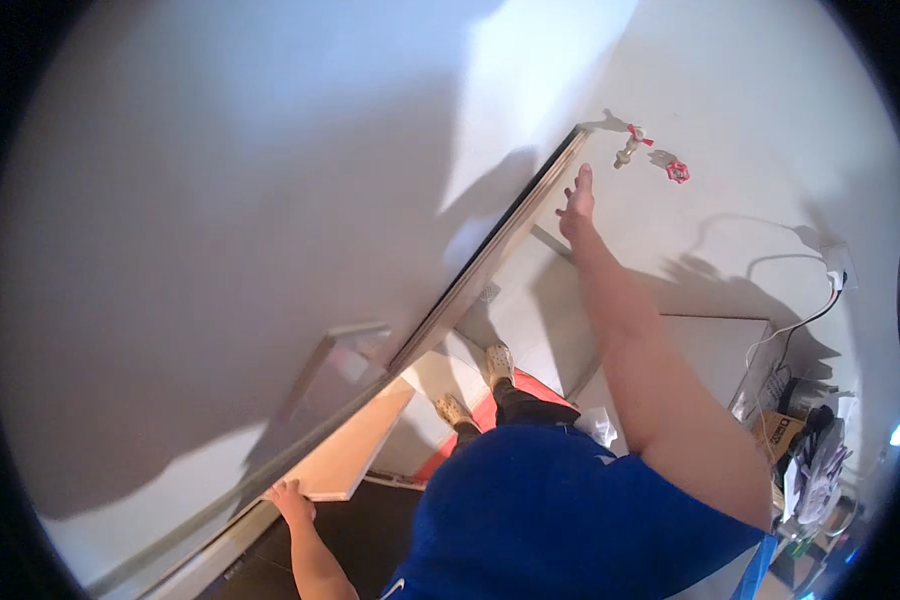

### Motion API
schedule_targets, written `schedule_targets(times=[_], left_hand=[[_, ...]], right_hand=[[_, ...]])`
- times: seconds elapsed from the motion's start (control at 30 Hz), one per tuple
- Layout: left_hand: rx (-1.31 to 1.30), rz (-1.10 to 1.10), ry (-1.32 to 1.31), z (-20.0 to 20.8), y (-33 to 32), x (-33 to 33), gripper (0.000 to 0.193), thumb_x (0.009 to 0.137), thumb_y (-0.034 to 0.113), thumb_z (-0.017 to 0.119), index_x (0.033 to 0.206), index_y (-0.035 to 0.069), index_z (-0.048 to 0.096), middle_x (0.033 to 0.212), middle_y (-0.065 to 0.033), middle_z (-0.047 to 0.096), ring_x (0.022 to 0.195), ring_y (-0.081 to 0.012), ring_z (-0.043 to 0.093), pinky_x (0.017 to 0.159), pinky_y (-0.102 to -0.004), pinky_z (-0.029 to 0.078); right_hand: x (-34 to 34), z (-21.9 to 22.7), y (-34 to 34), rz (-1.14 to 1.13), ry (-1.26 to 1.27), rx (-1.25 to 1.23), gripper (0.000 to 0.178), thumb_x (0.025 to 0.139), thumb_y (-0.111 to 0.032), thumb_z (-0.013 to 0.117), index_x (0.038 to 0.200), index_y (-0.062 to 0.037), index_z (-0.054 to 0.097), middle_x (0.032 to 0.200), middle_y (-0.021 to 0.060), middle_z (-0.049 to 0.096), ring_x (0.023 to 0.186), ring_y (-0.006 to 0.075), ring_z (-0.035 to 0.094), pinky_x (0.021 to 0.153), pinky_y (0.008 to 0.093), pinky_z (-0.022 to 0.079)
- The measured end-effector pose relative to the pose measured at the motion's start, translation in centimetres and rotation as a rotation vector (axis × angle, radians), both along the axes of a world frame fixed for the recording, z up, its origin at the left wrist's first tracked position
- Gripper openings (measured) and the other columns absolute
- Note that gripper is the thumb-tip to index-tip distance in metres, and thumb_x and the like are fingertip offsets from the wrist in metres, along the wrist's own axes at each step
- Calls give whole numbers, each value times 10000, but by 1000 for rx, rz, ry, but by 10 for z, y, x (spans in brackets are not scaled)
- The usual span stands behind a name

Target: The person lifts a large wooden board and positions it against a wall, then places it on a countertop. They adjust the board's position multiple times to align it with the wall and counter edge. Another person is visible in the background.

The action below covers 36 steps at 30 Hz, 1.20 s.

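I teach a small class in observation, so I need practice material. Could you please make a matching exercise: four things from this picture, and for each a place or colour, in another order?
Things:
1. Left hand
2. Right hand
3. Shirt
4. Clogs

Places or colours:
A. Blue
B. Near the tap
C. Beige
D. At the tan board's lower end

Pairs: 1-D; 2-B; 3-A; 4-C

Pale floor (432,376), red strip (484,413) across it, two tan clogs (500,366) (both worn), dark flooring (378,515) lower left.
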State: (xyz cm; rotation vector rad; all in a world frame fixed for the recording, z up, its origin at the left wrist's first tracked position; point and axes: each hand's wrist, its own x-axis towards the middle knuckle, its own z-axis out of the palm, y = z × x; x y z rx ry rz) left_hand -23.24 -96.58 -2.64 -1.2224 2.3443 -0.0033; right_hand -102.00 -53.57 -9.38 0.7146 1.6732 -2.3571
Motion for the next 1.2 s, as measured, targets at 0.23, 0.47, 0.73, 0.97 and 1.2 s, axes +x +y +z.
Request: schedule_targets(times=[0.23, 0.47, 0.73, 0.97, 1.2], left_hand=[[-12, -98, -14, -8, -14, -3, 465, 789, 4, 736, 1245, 91, 717, 1317, -193, 631, 1352, -384, 495, 1264, -553, 254], [46, -162, -174, -3, -27, 10, 487, 836, 83, 748, 1311, 159, 677, 1445, -174, 569, 1447, -428, 405, 1204, -572, 307], [50, -112, -244, -5, -26, -39, 461, 907, 107, 677, 1351, 228, 662, 1445, -71, 594, 1434, -316, 465, 1194, -721, 225], [209, -286, -64, 5, -97, -32, 644, 801, 268, 870, 1394, 181, 634, 1250, -97, 709, 1259, -313, 612, 1177, -629, 332], [163, -373, -98, -2, -234, -16, 393, 854, 272, 800, 1226, 159, 736, 1122, -143, 752, 1038, -379, 704, 925, -484, 548]], right_hand=[[-62, -58, -45, 2, 59, -269, 886, 1017, -736, 380, 1684, -194, 163, 1690, 139, 281, 1539, 360, 291, 1220, 580, 295], [-12, -10, 3, 297, -87, -50, 1076, 930, -867, 381, 1692, -176, 64, 1759, 136, 28, 1587, 416, 139, 1203, 732, 127], [138, -92, 15, 294, -307, 130, 978, 942, -793, 494, 1640, -141, 282, 1640, 188, 311, 1433, 380, 357, 1142, 634, 290], [404, -117, -34, 1550, 21, 639, 575, 872, -559, 743, 1192, -81, 750, 1202, 136, 739, 1121, 283, 692, 946, 409, 539], [477, -13, -140, 1505, 312, 612, 734, 861, -542, 786, 1408, -83, 616, 1284, 198, 685, 1107, 328, 690, 939, 422, 548]])
